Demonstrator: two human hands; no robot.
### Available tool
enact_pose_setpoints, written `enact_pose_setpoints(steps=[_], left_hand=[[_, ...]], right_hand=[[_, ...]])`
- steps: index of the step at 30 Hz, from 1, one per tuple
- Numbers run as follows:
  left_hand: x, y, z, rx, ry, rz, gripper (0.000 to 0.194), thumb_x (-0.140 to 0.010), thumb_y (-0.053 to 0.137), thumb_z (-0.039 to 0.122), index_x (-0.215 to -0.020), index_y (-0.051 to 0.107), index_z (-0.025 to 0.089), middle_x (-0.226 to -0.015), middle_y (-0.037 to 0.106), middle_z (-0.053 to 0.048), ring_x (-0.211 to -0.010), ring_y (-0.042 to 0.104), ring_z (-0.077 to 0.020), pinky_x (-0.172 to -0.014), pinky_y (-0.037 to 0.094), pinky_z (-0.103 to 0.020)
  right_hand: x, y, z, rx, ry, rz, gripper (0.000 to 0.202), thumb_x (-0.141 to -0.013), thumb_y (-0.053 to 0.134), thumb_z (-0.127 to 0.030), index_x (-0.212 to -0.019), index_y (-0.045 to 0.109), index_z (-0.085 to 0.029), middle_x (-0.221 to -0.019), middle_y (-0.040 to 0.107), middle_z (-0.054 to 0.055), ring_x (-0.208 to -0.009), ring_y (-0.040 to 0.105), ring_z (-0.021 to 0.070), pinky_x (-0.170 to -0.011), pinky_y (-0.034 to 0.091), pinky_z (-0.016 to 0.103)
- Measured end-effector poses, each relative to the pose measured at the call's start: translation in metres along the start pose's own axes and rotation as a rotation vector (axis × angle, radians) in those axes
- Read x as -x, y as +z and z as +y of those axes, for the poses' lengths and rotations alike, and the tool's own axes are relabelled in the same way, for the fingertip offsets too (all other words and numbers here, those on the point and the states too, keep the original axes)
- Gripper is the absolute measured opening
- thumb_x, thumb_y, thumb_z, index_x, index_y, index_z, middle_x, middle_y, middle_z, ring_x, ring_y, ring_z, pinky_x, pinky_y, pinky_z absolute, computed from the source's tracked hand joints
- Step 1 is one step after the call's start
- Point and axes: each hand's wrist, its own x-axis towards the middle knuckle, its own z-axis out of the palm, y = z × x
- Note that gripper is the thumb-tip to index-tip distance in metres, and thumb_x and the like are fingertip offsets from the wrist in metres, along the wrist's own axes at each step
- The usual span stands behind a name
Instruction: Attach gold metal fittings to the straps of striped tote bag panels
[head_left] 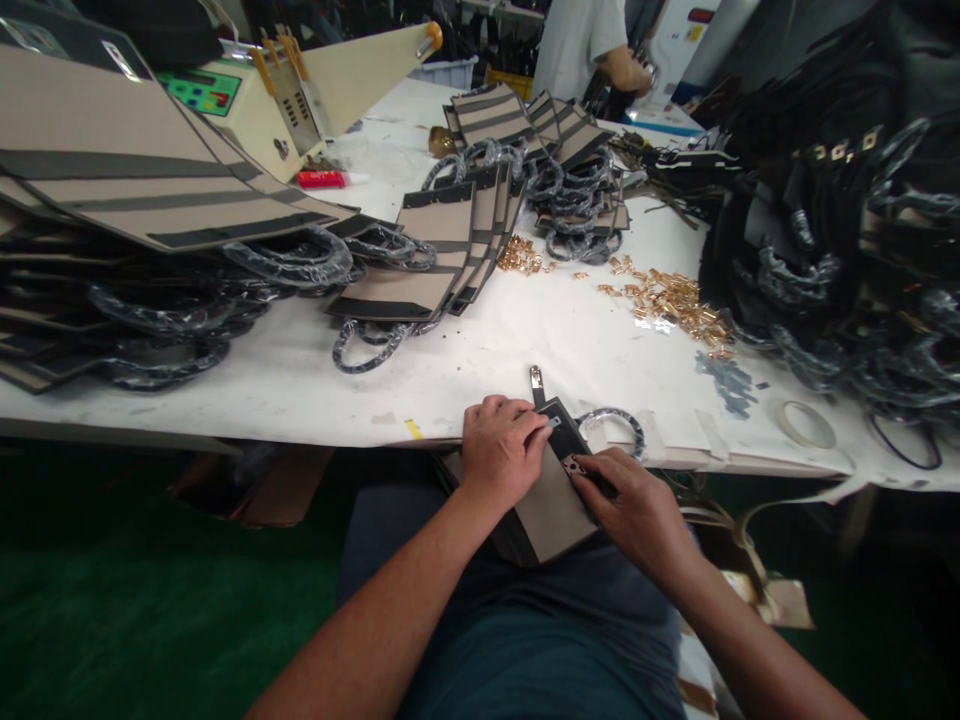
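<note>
A beige and black bag panel [553, 512] rests across my lap, its far edge on the table's front edge. My left hand [501, 455] lies over its upper left part, thumb and finger closed on a small blue-grey strip [553, 422] at the black band. My right hand [634, 505] pinches a small metal plate [574, 466] with holes against the same band. Beyond the panel, a dark tab with a shiny metal end [536, 384] sticks out onto the table. A plastic-wrapped handle loop [628, 424] lies at the panel's far right.
Stacked bag panels [247, 190] with wrapped handles fill the left, with more panels [427, 245] mid-table. Gold metal fittings [675, 303], grey strips [727, 383] and a tape roll [806, 424] lie right. Black bags [817, 230], a cream machine [247, 110] and another person [581, 50] are farther off.
</note>
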Motion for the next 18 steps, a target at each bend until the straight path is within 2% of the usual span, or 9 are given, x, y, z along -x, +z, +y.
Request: enact_pose_setpoints(steps=[8,11,15,18], left_hand=[[0.000,0.000,-0.001,-0.010,0.012,0.008,0.005,-0.097,0.073,0.032,-0.100,0.077,0.030,-0.115,0.077,0.000,-0.110,0.061,-0.0270,-0.090,0.041,-0.048],[0.000,0.001,-0.001,-0.010,0.017,0.007,0.006,-0.098,0.072,0.033,-0.101,0.077,0.030,-0.115,0.077,-0.001,-0.110,0.061,-0.0270,-0.090,0.042,-0.048],[0.000,0.001,0.000,-0.013,0.010,0.008,0.007,-0.098,0.073,0.033,-0.102,0.078,0.031,-0.115,0.077,-0.001,-0.110,0.061,-0.0265,-0.090,0.042,-0.048],[-0.001,0.000,0.001,-0.021,-0.002,0.006,0.007,-0.097,0.073,0.033,-0.102,0.078,0.031,-0.115,0.077,-0.001,-0.110,0.061,-0.0265,-0.090,0.042,-0.048]], right_hand=[[0.002,0.007,0.003,0.053,-0.042,0.033,0.021,-0.104,0.061,-0.028,-0.119,0.075,-0.023,-0.104,0.076,0.006,-0.090,0.075,0.0223,-0.083,0.057,0.032],[0.002,0.010,0.001,0.106,-0.032,0.078,0.018,-0.104,0.062,-0.027,-0.115,0.075,-0.022,-0.102,0.076,0.005,-0.087,0.075,0.0218,-0.078,0.056,0.031],[0.003,0.010,0.001,0.174,-0.032,0.116,0.019,-0.104,0.063,-0.030,-0.118,0.075,-0.024,-0.108,0.076,0.005,-0.088,0.076,0.0207,-0.071,0.054,0.028],[0.004,0.008,0.004,0.172,-0.061,0.134,0.023,-0.105,0.061,-0.033,-0.122,0.074,-0.024,-0.111,0.076,0.006,-0.087,0.076,0.0204,-0.073,0.055,0.028]])
